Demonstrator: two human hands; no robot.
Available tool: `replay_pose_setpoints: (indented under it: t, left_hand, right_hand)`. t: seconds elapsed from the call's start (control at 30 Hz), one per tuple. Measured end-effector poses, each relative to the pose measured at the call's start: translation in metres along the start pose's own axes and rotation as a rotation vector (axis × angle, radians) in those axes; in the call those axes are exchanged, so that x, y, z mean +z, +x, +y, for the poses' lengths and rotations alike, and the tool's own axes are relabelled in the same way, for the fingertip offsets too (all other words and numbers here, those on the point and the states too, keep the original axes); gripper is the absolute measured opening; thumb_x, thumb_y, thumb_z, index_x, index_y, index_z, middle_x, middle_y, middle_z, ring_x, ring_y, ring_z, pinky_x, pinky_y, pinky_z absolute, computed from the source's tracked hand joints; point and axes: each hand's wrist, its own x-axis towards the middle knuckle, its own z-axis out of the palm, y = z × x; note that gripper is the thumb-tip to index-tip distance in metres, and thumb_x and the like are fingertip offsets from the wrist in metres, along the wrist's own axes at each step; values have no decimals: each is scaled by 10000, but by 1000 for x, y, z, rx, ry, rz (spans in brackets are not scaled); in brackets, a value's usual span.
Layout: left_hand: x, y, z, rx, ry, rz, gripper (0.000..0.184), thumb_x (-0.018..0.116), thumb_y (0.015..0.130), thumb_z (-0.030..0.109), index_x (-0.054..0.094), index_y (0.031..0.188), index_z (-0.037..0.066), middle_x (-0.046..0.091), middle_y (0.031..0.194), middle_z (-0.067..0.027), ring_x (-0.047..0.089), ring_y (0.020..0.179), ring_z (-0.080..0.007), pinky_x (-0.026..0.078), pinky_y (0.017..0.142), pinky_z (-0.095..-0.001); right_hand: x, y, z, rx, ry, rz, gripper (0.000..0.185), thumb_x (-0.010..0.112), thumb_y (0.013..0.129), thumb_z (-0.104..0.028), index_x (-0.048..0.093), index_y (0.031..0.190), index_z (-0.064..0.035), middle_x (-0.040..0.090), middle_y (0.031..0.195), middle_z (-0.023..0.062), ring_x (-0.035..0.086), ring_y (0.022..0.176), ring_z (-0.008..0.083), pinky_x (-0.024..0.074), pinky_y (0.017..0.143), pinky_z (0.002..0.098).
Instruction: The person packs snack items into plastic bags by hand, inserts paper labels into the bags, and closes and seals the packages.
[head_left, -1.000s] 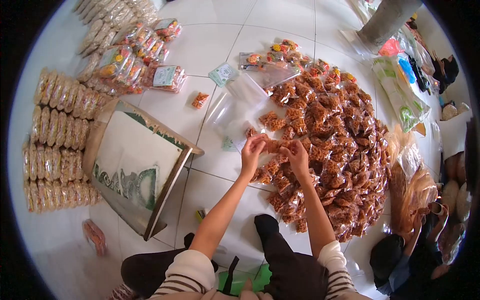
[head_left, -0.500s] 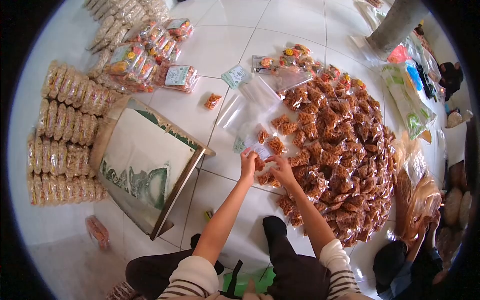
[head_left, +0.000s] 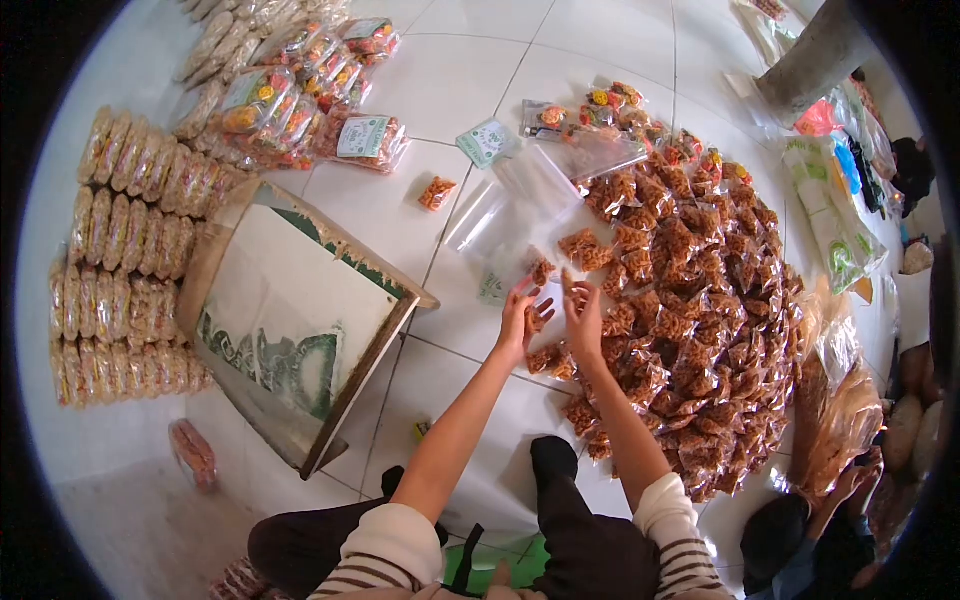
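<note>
My left hand (head_left: 516, 318) is closed round a small clear packet of brown snacks (head_left: 537, 317), partly hidden by the fingers. Close beside it, my right hand (head_left: 584, 315) is raised with its fingers together on another small snack packet (head_left: 567, 282), seen nearly edge-on. Just beyond the hands lie a clear plastic bag with a printed label (head_left: 493, 288) and a snack packet (head_left: 541, 270). More loose packets (head_left: 585, 250) lie between my hands and the large heap of snack packets (head_left: 700, 330) on the right.
Flat clear bags (head_left: 515, 205) and a label card (head_left: 488, 143) lie ahead on the tiles. A low worn table (head_left: 300, 300) stands left, beside stacked snack packs (head_left: 130, 240) and filled labelled bags (head_left: 365, 138). Another person (head_left: 790, 530) is at the lower right, near a pillar-side plastic pile (head_left: 830, 210).
Both hands have lifted slightly and turned, my right hand now upright with a packet in its fingers. The packet that lay beside the labelled bag has left its spot. The view has shifted slightly.
</note>
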Motion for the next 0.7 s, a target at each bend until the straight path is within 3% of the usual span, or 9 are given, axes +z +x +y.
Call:
replay_pose_setpoints:
  t: [0.03,0.07,0.13,0.2,0.27,0.37,0.47,0.6,0.7]
  left_hand:
    - [8,-4,7,-51,39,-48,409,505,815,178,384,1206,166,486,1025,-74,537,902,-195,473,738,-331]
    - [15,-8,14,-102,79,-96,414,508,823,208,377,1214,173,495,1023,-71,536,902,-183,468,750,-337]
    - [17,-3,7,-8,53,0,452,532,826,272,353,1232,188,517,990,-54,546,865,-162,464,750,-318]
    - [14,-5,12,36,10,51,407,567,818,246,392,1179,173,551,830,-34,560,659,-128,472,562,-255]
    - [12,-15,23,33,31,157,407,572,816,173,390,1180,151,538,797,-20,552,648,-120,474,568,-244]
    - [-21,-3,22,153,41,140,461,572,809,102,365,1217,158,528,782,-12,532,648,-107,456,549,-238]
    - [-36,-3,34,130,165,-16,482,586,796,65,384,1224,154,515,776,4,509,662,-92,434,560,-219]
    - [-42,-1,37,141,152,-13,388,608,796,118,472,1159,141,510,816,17,500,688,-80,425,583,-203]
    - [-35,-10,49,83,20,-27,385,590,816,184,450,1174,162,493,939,-2,531,762,-95,462,638,-212]
  right_hand:
    - [6,-6,-3,-234,-105,23,325,555,807,-106,403,1078,-12,512,967,147,523,879,218,421,752,318]
    - [11,-16,-5,-177,-50,-53,343,561,804,-121,396,1086,-16,511,988,153,500,914,244,396,801,332]
    - [23,-26,-8,-271,-261,-60,295,567,799,-133,443,1047,-33,505,1016,147,464,938,275,366,834,357]
    - [28,-25,-10,-414,-383,-39,253,569,794,-131,470,1009,-41,501,1018,140,448,943,288,353,839,374]
    - [31,-11,-10,-562,-505,-11,212,571,789,-128,498,971,-48,497,1020,134,433,949,302,341,844,390]
    - [25,34,10,-672,-589,18,351,609,695,-37,469,1017,-15,471,1018,159,429,943,329,352,844,412]
    - [30,49,7,-865,-711,-26,416,599,660,-3,435,1042,-3,462,933,157,433,945,333,356,833,428]
    - [31,44,16,-683,-936,-215,454,589,679,-16,405,1094,-18,479,1015,169,438,979,331,356,845,406]
    - [26,25,3,-500,-585,-49,384,518,756,-42,403,1121,-31,527,963,186,492,903,346,399,789,407]
